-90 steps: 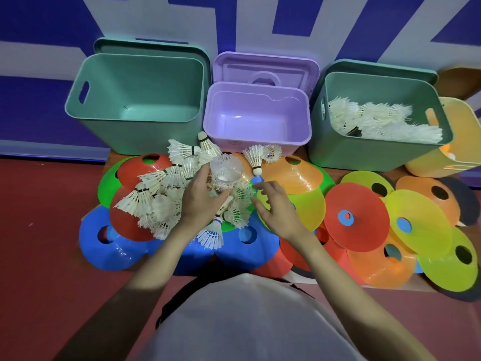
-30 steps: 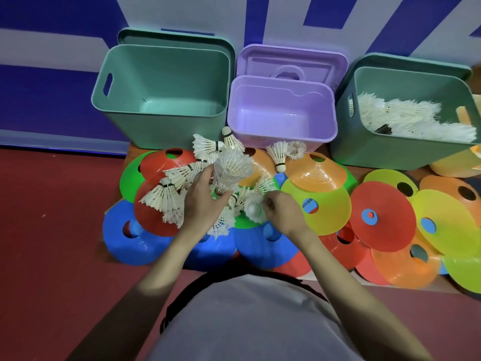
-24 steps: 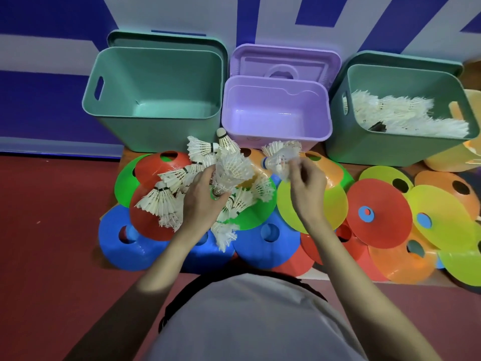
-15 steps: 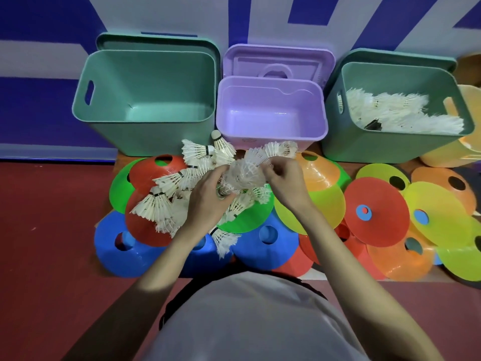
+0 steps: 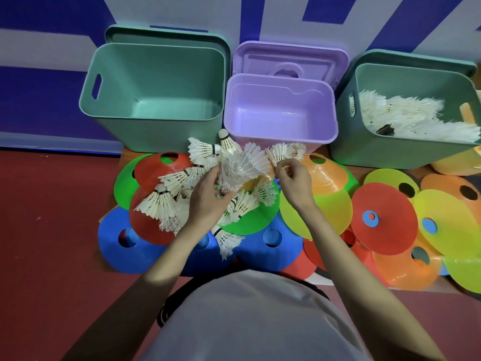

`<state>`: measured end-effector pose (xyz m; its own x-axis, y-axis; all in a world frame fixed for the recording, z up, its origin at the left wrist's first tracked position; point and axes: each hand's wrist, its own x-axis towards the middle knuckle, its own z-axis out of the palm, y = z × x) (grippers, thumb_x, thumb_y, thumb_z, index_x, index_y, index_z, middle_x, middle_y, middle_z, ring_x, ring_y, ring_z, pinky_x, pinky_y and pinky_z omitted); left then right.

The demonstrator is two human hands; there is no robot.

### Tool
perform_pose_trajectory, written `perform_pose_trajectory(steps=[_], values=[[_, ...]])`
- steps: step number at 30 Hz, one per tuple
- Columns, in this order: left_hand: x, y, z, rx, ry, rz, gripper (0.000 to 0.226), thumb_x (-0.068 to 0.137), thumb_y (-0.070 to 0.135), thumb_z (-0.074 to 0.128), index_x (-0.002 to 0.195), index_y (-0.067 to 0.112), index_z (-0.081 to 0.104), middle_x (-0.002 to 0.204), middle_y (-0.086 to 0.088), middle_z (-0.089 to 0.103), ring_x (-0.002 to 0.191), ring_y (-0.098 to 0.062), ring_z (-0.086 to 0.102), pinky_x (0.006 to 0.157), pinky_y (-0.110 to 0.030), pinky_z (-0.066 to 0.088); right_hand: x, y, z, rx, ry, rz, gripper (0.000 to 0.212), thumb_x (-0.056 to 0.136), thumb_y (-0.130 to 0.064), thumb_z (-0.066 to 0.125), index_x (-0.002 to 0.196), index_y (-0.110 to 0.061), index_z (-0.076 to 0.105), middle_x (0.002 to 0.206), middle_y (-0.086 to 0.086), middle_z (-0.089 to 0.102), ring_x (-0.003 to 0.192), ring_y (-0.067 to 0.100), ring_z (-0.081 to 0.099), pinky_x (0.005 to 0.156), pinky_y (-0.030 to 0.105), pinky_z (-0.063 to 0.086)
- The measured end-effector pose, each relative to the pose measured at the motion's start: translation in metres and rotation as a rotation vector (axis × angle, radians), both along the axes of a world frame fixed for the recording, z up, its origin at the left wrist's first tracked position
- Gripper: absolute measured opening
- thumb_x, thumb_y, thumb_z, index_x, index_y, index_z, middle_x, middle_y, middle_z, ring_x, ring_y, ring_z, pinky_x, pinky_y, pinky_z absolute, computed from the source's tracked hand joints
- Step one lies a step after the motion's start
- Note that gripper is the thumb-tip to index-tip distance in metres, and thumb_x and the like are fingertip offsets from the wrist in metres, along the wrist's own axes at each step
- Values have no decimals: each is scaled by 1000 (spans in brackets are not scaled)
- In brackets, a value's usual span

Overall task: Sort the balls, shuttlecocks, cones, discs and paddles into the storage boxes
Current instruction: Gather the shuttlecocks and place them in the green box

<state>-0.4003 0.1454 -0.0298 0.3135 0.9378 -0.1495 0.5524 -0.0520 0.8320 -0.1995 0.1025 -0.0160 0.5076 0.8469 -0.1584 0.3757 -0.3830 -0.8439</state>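
Left hand (image 5: 208,201) gripping nested shuttlecock stack (image 5: 240,170); right hand (image 5: 294,182) pinching a shuttlecock (image 5: 279,155), above scattered disc cones (image 5: 322,212)

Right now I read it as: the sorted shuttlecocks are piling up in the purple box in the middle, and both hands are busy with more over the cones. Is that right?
Not quite. The head view shows the purple box holds nothing; the sorted shuttlecocks are piling up in the green box on the right. The rest holds: the left hand and the right hand are busy with more over the cones.
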Motion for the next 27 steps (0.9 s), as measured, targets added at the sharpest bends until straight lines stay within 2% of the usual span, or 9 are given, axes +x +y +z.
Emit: perform_pose_trajectory(steps=[3,5,7,9,11,13,17,22,27], values=[[0,0,-5,-11,-3,2,60,81,20,74,134,25,49,126,6,60,105,-15,59,84,-36,55,3,-5,-20,-215,-184,267,29,90,-22,63,112,-4,61,100,8,62,81,21,60,70,29,47],[0,0,-7,-11,4,-1,61,79,23,75,134,27,49,126,6,60,109,-17,59,86,-42,54,-2,-8,-31,-312,-268,370,36,85,-27,70,109,-1,65,106,11,64,88,25,62,74,29,48],[1,0,-9,-7,19,4,62,78,24,75,134,27,48,127,5,60,110,-19,58,88,-45,53,-10,-8,-41,-368,-300,407,37,79,-32,74,88,3,66,90,15,66,80,29,60,69,37,49],[3,0,-8,-9,22,8,62,78,24,76,134,26,49,127,5,60,109,-19,58,88,-44,53,-15,-9,-49,-386,-337,403,36,79,-27,73,66,1,55,66,12,53,63,29,49,50,33,36],[5,0,-8,1,31,1,63,78,25,75,135,26,48,129,5,59,112,-19,57,90,-45,52,-17,-9,-54,-393,-399,381,28,83,-19,66,65,0,56,64,9,53,60,27,48,46,28,28],[7,-3,-6,2,53,2,65,79,26,75,137,25,47,131,5,58,115,-21,56,92,-45,51,-15,-12,-53,-387,-458,342,19,85,-15,60,73,-1,65,73,10,60,62,29,53,49,28,34],[12,-8,-5,20,65,-1,64,79,24,74,137,26,47,131,6,58,117,-18,54,93,-44,50,-2,-20,-31,-165,-458,202,16,86,-16,63,80,-4,69,88,10,60,75,26,57,58,31,41],[31,-17,1,36,69,9,60,77,22,75,132,28,50,123,6,62,110,-17,57,88,-44,51,34,-41,11,216,-396,-54,20,92,-17,58,75,-7,61,75,5,55,72,20,50,63,25,29],[61,-25,6,57,79,-17,60,76,29,74,130,31,49,123,7,62,112,-17,58,88,-45,52,70,-60,41,468,-408,-234,15,95,-12,57,83,-3,62,78,6,58,73,23,50,68,29,37]])
